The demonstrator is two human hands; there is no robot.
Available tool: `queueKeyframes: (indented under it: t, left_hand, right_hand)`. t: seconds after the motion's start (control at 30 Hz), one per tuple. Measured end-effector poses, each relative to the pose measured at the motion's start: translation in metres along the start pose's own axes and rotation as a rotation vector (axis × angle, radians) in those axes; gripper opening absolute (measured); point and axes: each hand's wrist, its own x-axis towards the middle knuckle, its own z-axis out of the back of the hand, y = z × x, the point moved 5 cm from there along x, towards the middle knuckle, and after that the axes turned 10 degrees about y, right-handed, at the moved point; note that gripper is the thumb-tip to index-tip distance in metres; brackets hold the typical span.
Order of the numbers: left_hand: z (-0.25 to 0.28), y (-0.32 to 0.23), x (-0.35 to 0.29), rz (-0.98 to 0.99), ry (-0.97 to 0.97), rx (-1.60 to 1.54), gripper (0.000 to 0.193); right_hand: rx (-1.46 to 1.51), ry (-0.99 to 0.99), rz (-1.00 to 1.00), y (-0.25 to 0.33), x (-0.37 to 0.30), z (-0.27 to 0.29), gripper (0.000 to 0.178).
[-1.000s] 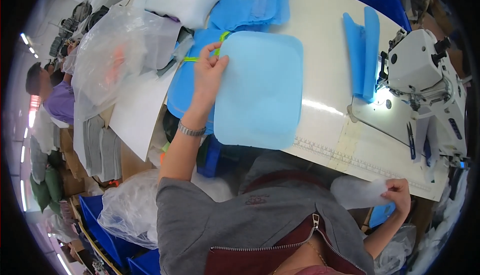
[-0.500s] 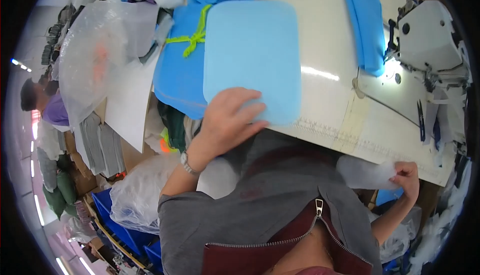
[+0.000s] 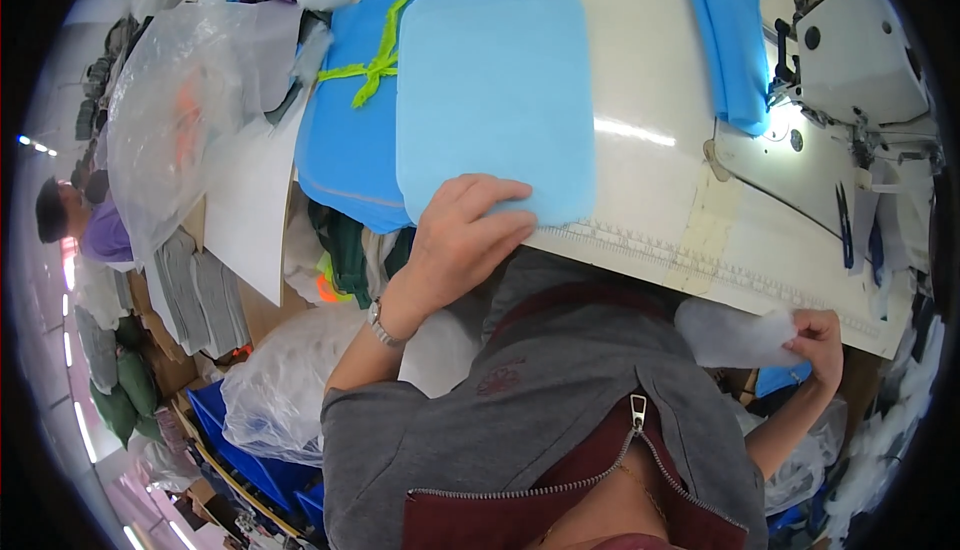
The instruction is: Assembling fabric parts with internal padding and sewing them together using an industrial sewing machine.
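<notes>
A light blue rounded-corner fabric panel (image 3: 495, 100) lies flat at the near edge of the table, partly over a darker blue piece (image 3: 345, 140). My left hand (image 3: 470, 225) rests on its near left corner, fingers stretched out and slightly apart. Down at the right, below the table edge, my right hand (image 3: 818, 340) pinches the end of a white, fluffy wadding sheet (image 3: 735, 335) between thumb and fingers. The rest of the wadding stretches left from that hand, over my lap.
A sewing machine (image 3: 860, 55) with a lit needle area stands at the right, folded blue fabric (image 3: 725, 45) beside it. Tweezers (image 3: 845, 225) lie near it. A ruler strip (image 3: 640, 240) runs along the table edge. A yellow-green tie (image 3: 375, 68) and a clear plastic bag (image 3: 190, 110) are left.
The view has shifted slightly, so the table and blue panel sit higher in the picture. Both hands keep nearly the same pose; the right still pinches the wadding.
</notes>
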Motion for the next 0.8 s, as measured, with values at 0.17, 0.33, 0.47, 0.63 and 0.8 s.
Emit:
queueKeyframes:
  t: [0.17,0.33,0.47,0.63,0.8]
  left_hand:
    - [0.013,0.021,-0.008,0.428,-0.227,-0.269,0.009]
    - [0.011,0.060,-0.013,0.639,-0.300,-0.968,0.022]
    - [0.012,0.061,-0.010,0.612,-0.356,-1.169,0.029]
    - [0.012,0.060,-0.008,0.613,-0.357,-1.246,0.035]
    - [0.011,0.058,-0.006,0.592,-0.369,-1.165,0.030]
  right_hand:
    - [0.018,0.014,-0.082,-0.003,0.001,0.003,0.017]
    - [0.057,0.039,-0.054,-0.001,-0.001,0.001,0.014]
    - [0.118,0.019,-0.081,-0.003,-0.001,0.000,0.016]
    - [0.084,0.013,-0.073,-0.006,-0.002,0.005,0.016]
    - [0.079,-0.008,-0.067,-0.001,-0.001,0.002,0.016]
